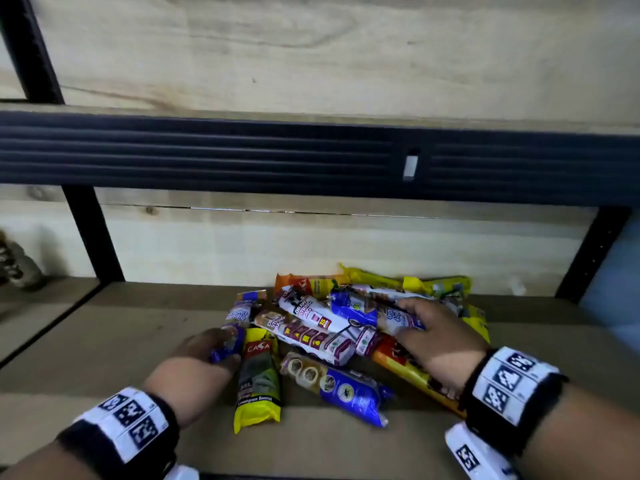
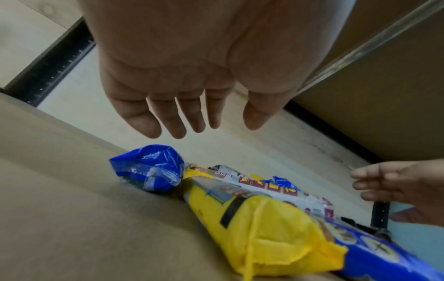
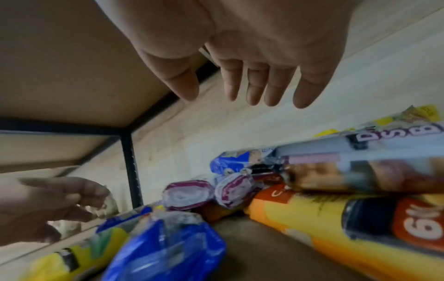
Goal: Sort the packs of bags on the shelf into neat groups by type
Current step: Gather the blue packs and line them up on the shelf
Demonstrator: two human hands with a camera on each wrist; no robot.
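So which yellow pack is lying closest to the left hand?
The yellow CASA pack at the pile's front left, right beside the left hand. The other yellow packs lie behind or right.

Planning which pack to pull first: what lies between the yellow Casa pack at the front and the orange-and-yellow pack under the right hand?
In the head view, a blue pack lies between the yellow Casa pack and the orange-and-yellow pack.
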